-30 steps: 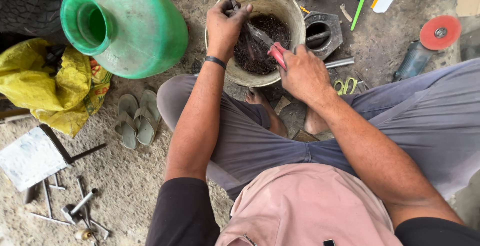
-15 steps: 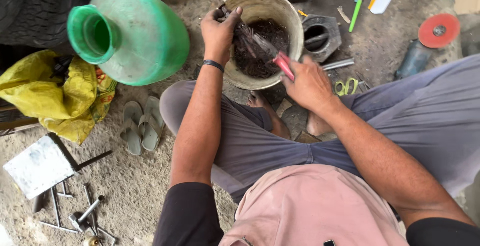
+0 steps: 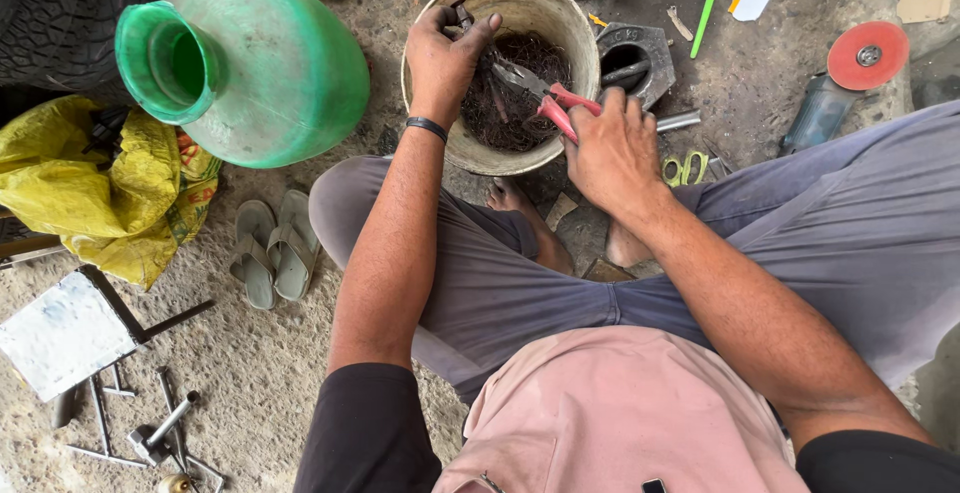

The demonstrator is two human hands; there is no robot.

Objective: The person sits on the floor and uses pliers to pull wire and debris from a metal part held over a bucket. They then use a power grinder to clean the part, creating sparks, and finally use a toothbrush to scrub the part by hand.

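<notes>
I sit on a concrete floor over a dirty white bucket point(image 3: 574, 23) that holds a dark tangle of wire scraps point(image 3: 520, 103). My left hand point(image 3: 442, 51) rests on the bucket's near-left rim and pinches a small dark metal piece point(image 3: 461, 15) between thumb and fingers. My right hand point(image 3: 612, 145) grips red-handled pliers point(image 3: 545, 98), whose jaws point left over the bucket toward the left hand. A black band circles my left wrist.
A big green plastic jug point(image 3: 262, 61) lies on its side to the left, beside a yellow bag point(image 3: 95, 183) and grey sandals point(image 3: 272, 248). A hexagonal metal part point(image 3: 633, 58), an angle grinder with red disc point(image 3: 865, 55), yellow-handled scissors point(image 3: 685, 168) and loose bolts point(image 3: 150, 423) lie around.
The view has shifted and the jug sits further right in frame. My left hand stays at the bucket rim; my right hand with the pliers stays over the bucket.
</notes>
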